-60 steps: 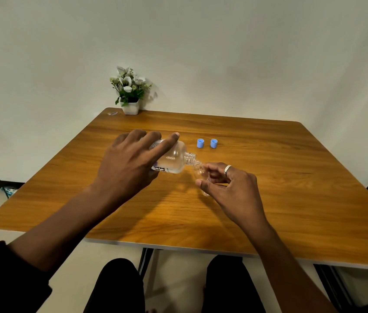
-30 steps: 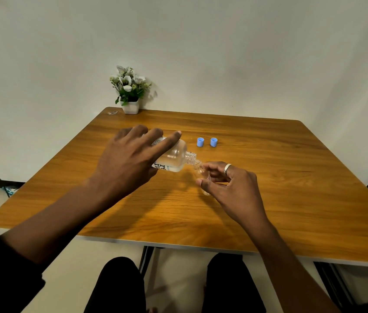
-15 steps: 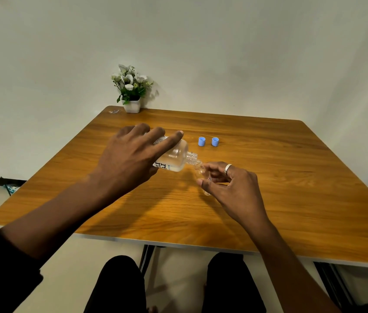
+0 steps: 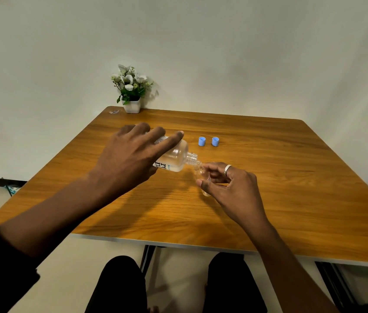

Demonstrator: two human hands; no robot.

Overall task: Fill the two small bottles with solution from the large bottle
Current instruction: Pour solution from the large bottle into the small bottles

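My left hand (image 4: 131, 159) grips the large clear bottle (image 4: 175, 159), tipped on its side with its open threaded neck pointing right. The neck meets the mouth of a small clear bottle (image 4: 202, 177), which my right hand (image 4: 230, 187) pinches between thumb and fingers above the wooden table (image 4: 291, 177). The small bottle stands tilted slightly toward the large one, and my fingers hide much of it. A second small bottle is not visible. Two blue caps (image 4: 201, 141) (image 4: 215, 141) lie side by side on the table just beyond the bottles.
A small white pot of artificial flowers (image 4: 131, 91) stands at the table's far left corner, with a tiny clear object (image 4: 114, 112) beside it. The wall runs close behind the table. My knees show under the near edge.
Both hands and the bottles keep almost the same pose. The large bottle has tipped a little more, neck still at the small bottle's mouth.
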